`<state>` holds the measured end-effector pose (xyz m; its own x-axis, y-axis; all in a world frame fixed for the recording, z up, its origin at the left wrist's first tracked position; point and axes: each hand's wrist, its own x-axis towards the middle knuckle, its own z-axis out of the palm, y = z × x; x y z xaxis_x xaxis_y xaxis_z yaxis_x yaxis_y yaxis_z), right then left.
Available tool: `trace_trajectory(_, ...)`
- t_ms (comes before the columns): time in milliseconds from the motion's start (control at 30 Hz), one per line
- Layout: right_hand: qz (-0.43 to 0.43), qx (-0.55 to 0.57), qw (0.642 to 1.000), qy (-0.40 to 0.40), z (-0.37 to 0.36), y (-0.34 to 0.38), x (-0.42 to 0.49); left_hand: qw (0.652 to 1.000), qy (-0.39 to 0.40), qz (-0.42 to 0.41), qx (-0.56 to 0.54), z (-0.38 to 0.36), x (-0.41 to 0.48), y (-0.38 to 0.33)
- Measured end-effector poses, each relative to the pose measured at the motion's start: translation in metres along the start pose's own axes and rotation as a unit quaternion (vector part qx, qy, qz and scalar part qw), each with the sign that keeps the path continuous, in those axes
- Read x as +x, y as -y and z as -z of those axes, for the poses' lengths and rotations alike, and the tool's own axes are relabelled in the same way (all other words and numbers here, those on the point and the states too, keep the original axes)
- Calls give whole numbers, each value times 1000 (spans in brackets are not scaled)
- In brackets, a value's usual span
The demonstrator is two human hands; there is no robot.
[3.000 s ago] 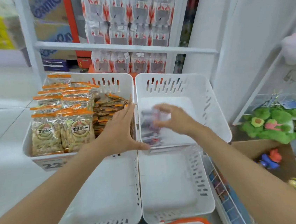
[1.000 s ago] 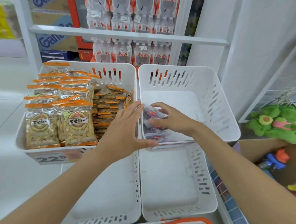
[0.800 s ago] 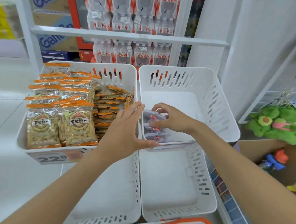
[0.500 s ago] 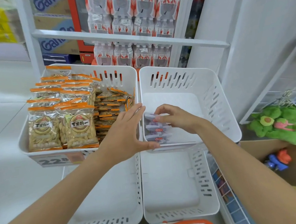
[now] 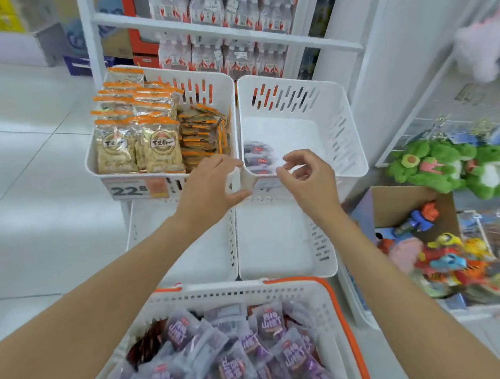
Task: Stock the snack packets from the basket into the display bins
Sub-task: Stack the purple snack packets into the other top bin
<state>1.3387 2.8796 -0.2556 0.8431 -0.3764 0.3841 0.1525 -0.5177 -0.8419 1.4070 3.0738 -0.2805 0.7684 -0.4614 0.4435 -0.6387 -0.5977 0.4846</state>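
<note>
At the far left, the left upper bin (image 5: pixel 93 162) holds upright peanut packets (image 5: pixel 136 145) with orange tops. Flat orange-edged packets (image 5: pixel 203 135) are stacked beside them, and a price label (image 5: pixel 133 189) is fixed to the bin's front.

The left hand (image 5: pixel 208 187) rests where the two upper bins meet. Its fingers are stretched out and apart over the corner of the left bin, and its thumb touches the front corner of the right upper bin (image 5: pixel 345 136).

A few stacked purple packets (image 5: pixel 257 157) lie inside that right bin, against its front left corner. The right hand (image 5: pixel 309 177) hovers just over the bin's front rim, beside the stack. Its fingers are loosely curled with the thumb and forefinger apart, and it holds nothing (it touches no packet).

Two lower bins (image 5: pixel 279 248) sit side by side beneath the upper pair. Nearest the camera, the white basket (image 5: pixel 253 294) with an orange rim is heaped with loose purple packets (image 5: pixel 245 362), some of them blurred.

To the right, a cardboard box (image 5: pixel 398 201) holds small colourful toys, and green plush toys (image 5: pixel 425 167) lie beyond it.
</note>
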Motion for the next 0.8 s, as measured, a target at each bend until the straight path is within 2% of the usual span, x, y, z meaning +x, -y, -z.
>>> trace_trajectory(67,-19,-15,999,22,-3,-6,-49,998,33,43,-28,-1,-40,-3)
trace_trajectory(167,-101,-65,979,162,-13,-37,-114,987,73,120,-81,-6,-106,5)
trace_trajectory(233,-172,-104,933,298,-24,-62,-153,976,92,162,-111,-8,-151,16)
trace_trajectory(300,-226,-153,872,406,-41,-81,-189,965,111,204,-121,-8,-193,30)
trace_trajectory(367,-272,-193,827,452,-60,-93,-219,956,133,235,-116,-5,-225,42)
trace_trajectory(400,-276,-216,817,457,-69,-97,-234,951,144,248,-113,-5,-237,47)
trace_trajectory(500,-259,-246,835,418,-84,-104,-260,939,167,280,-109,-6,-259,53)
trace_trajectory(567,-260,-208,853,401,-83,-97,-257,934,170,289,-122,-3,-267,50)
trace_trajectory(667,-208,-177,875,401,-70,-72,-234,931,176,285,-143,-2,-269,44)
trace_trajectory(733,-154,-145,891,401,-62,-49,-217,928,207,261,-168,-4,-262,30)
trace_trajectory(800,-135,-81,902,402,-56,-24,-208,902,254,267,-224,-9,-256,17)
